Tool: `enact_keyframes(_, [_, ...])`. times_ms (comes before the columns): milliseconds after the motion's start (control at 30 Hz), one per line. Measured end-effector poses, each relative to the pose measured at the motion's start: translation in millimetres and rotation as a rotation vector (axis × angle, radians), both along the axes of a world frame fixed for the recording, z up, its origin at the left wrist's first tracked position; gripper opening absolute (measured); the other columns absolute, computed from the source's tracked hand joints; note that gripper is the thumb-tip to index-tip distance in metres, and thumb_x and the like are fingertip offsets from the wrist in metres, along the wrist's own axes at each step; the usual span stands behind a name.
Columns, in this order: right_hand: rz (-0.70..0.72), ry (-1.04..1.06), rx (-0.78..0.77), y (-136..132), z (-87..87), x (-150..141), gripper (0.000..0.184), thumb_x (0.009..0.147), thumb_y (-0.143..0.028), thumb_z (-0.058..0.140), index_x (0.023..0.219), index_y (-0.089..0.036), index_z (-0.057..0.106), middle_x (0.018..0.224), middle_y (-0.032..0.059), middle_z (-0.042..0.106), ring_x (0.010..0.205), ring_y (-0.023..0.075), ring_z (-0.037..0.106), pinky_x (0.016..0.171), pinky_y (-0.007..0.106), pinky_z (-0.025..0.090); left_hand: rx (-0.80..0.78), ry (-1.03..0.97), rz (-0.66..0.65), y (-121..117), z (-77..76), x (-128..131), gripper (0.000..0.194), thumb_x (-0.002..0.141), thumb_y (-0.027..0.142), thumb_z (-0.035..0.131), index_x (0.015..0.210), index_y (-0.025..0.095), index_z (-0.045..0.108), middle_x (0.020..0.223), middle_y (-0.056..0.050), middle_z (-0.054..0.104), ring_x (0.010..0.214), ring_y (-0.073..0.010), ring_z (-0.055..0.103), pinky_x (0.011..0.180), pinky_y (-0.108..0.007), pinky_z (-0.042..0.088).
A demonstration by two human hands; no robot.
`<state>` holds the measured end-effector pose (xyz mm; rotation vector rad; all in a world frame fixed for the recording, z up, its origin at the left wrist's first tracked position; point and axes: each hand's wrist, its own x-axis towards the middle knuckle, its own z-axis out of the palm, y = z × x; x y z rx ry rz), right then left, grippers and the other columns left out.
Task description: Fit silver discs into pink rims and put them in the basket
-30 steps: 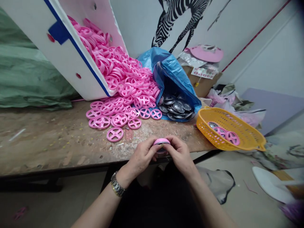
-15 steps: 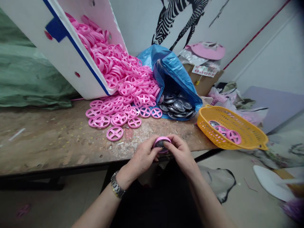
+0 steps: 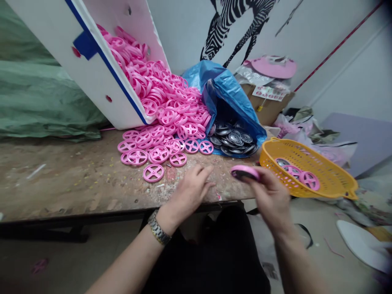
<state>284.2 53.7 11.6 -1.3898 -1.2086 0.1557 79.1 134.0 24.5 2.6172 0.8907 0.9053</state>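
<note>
My right hand (image 3: 273, 198) grips a pink-rimmed toy wheel (image 3: 245, 171) with a dark disc set in it, just left of the yellow basket (image 3: 277, 181). Over the front of the table, my left hand (image 3: 192, 188) is empty, its fingers apart. Nearest to it lies a single pink wheel rim (image 3: 153, 173). Behind that, a big heap of pink wheel rims (image 3: 171, 116) spills onto the table. Silver-grey and dark discs (image 3: 235, 138) lie in the mouth of a blue plastic bag (image 3: 235, 100). Inside the basket are a few wheels (image 3: 309, 180), pink and dark.
A white box (image 3: 122, 110) with a blue edge lies tipped at the back left. Green cloth (image 3: 45, 102) hangs beside it. The worn wooden table (image 3: 82, 175) has its front edge near me. A cardboard box (image 3: 266, 106) and plastic bags stand behind the basket.
My hands have come apart. The right one has carried the wheel rightward toward the basket, while the left has let go and opened. The view has shifted slightly.
</note>
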Motion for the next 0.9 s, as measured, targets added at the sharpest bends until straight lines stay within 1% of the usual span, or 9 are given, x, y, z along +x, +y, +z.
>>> enact_keyframes(100, [-0.387,-0.282,0.009,-6.6,17.7,56.4,0.034,0.083,-0.053,0.065,0.102,-0.025,0.072,0.096,0.0061,0.072,0.086,0.0242,0.064,0.081,0.037,0.046,0.161,0.223,0.289,17.9,9.5,-11.9,0.023,0.092,0.018,0.054,0.113,0.012,0.062,0.109,-0.015,0.059,0.103,-0.0289,0.056,0.087,-0.043,0.052])
enact_keyframes(167, [-0.599,-0.435,-0.093,-11.3,23.7,96.2,0.041,0.086,-0.056,0.058,0.109,-0.024,0.072,0.094,0.0106,0.073,0.083,0.0278,0.065,0.074,0.04,0.046,0.207,0.359,0.4,29.0,12.5,-20.7,0.018,0.092,0.015,0.051,0.105,0.011,0.063,0.105,-0.015,0.057,0.101,-0.0297,0.055,0.082,-0.041,0.052])
enact_keyframes(233, [-0.668,-0.534,-0.213,-15.1,24.2,126.6,0.049,0.087,-0.06,0.054,0.111,-0.022,0.072,0.094,0.0159,0.072,0.087,0.0328,0.066,0.073,0.044,0.046,0.228,0.461,0.443,37.9,11.8,-27.5,0.017,0.092,0.014,0.05,0.101,0.011,0.064,0.103,-0.016,0.057,0.101,-0.03,0.054,0.079,-0.039,0.051])
enact_keyframes(300, [-0.622,-0.595,-0.232,-17.0,21.1,139.9,0.053,0.089,-0.062,0.048,0.112,-0.02,0.072,0.1,0.0198,0.071,0.097,0.0367,0.065,0.079,0.048,0.048,0.228,0.517,0.46,44.1,8.6,-30.9,0.018,0.093,0.014,0.048,0.101,0.01,0.064,0.102,-0.016,0.057,0.1,-0.0298,0.054,0.078,-0.038,0.051])
enact_keyframes(367, [-0.543,-0.587,-0.147,-16.2,16.2,134.3,0.051,0.09,-0.059,0.046,0.111,-0.02,0.071,0.106,0.0191,0.071,0.105,0.0362,0.064,0.087,0.05,0.048,0.229,0.525,0.465,48.0,5.0,-31.1,0.021,0.093,0.012,0.045,0.103,0.01,0.064,0.103,-0.016,0.058,0.1,-0.0293,0.054,0.078,-0.037,0.05])
enact_keyframes(467, [-0.371,-0.465,-0.035,-8.3,7.2,100.5,0.037,0.09,-0.05,0.053,0.106,-0.022,0.07,0.103,0.0122,0.072,0.098,0.0295,0.068,0.089,0.047,0.052,0.238,0.487,0.422,51.4,1.2,-28.7,0.023,0.093,0.009,0.043,0.102,0.01,0.064,0.103,-0.015,0.059,0.099,-0.0279,0.054,0.079,-0.036,0.048])
enact_keyframes(667, [0.113,-0.357,-0.068,20.7,-13.9,24.9,0.021,0.093,-0.035,0.055,0.102,-0.022,0.069,0.104,0.0076,0.072,0.099,0.0239,0.067,0.092,0.042,0.053,0.114,0.241,0.167,51.7,-2.2,-30.5,0.016,0.092,0.017,0.052,0.08,0.014,0.063,0.094,-0.009,0.059,0.087,-0.0199,0.056,0.08,-0.033,0.048])
enact_keyframes(767, [0.235,-0.353,-0.098,32.6,-19.4,0.8,0.025,0.094,-0.027,0.054,0.115,-0.022,0.066,0.114,0.0085,0.07,0.107,0.0237,0.065,0.096,0.042,0.053,-0.021,0.052,0.04,44.8,-4.6,-34.0,0.012,0.089,0.013,0.056,0.08,0.015,0.063,0.095,-0.007,0.06,0.09,-0.0188,0.057,0.082,-0.032,0.048])
enact_keyframes(900, [0.331,-0.444,-0.095,47.2,-20.2,-24.1,0.046,0.091,-0.015,0.052,0.137,-0.024,0.055,0.135,0.01,0.059,0.125,0.0244,0.056,0.106,0.044,0.047,-0.167,-0.056,-0.021,34.5,-8.4,-35.2,0.012,0.088,0.015,0.059,0.077,0.016,0.064,0.091,-0.005,0.061,0.088,-0.0183,0.058,0.082,-0.033,0.046])
